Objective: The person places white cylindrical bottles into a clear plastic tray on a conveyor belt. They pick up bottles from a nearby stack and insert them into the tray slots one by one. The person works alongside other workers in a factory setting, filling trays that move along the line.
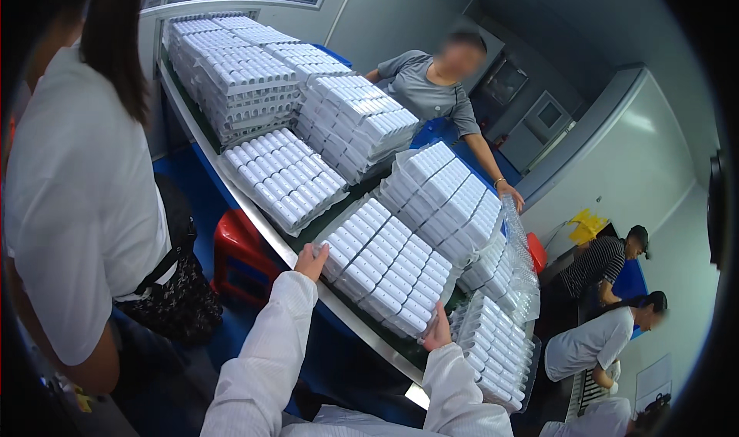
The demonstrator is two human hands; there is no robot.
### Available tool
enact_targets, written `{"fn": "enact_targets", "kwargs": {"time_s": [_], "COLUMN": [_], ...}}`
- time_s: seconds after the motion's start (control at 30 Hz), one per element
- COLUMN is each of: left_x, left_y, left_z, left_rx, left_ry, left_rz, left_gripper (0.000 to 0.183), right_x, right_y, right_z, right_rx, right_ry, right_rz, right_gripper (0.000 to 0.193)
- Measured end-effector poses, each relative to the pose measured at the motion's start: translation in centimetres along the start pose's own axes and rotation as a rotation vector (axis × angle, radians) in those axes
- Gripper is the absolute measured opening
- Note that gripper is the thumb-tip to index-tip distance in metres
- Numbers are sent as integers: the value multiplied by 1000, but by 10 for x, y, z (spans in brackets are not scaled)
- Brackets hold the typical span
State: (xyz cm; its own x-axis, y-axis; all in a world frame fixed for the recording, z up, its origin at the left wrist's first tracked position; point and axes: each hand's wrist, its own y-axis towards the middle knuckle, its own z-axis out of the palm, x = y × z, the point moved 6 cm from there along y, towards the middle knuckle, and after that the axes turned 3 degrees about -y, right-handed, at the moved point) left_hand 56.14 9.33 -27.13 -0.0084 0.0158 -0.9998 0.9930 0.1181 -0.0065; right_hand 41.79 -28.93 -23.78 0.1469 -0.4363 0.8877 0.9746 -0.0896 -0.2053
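Between my two hands is a low stack of clear plastic trays [382,266] filled with rows of white tube-shaped parts, on the table. My left hand [311,261] is closed on its left near corner, the thumb at the top edge. At the right near corner my right hand [439,328] grips the side, with the fingertips partly hidden. A similar tray stack [286,177] lies just beyond my left hand. To the right of my right hand sits another filled stack [493,352].
Taller tray stacks [231,71] fill the table's far end. The metal table edge [262,241] runs diagonally before me, with a red stool [240,256] beside it. One person stands close at left; across the table another's hand [509,195] touches empty clear trays [523,260].
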Motion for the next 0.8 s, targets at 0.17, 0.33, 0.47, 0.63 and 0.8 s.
{"fn": "enact_targets", "kwargs": {"time_s": [0.17,0.33,0.47,0.63,0.8], "left_x": [-30,-22,-16,-24,-11], "left_y": [-18,-48,-68,-89,-88], "left_z": [-24,-52,-80,-111,-51], "left_rx": [23,-46,323,471,539], "left_ry": [-28,53,-16,-132,-304], "left_rz": [101,18,-279,-498,-514], "left_gripper": [58,57,49,54,61], "right_x": [-1,6,-18,-49,-31], "right_y": [-14,-49,-122,-155,-134], "right_z": [27,36,61,51,45], "right_rx": [-21,-53,-127,-68,-127], "right_ry": [115,7,-28,22,-138], "right_rz": [83,108,201,265,319], "right_gripper": [64,65,66,60,52]}}
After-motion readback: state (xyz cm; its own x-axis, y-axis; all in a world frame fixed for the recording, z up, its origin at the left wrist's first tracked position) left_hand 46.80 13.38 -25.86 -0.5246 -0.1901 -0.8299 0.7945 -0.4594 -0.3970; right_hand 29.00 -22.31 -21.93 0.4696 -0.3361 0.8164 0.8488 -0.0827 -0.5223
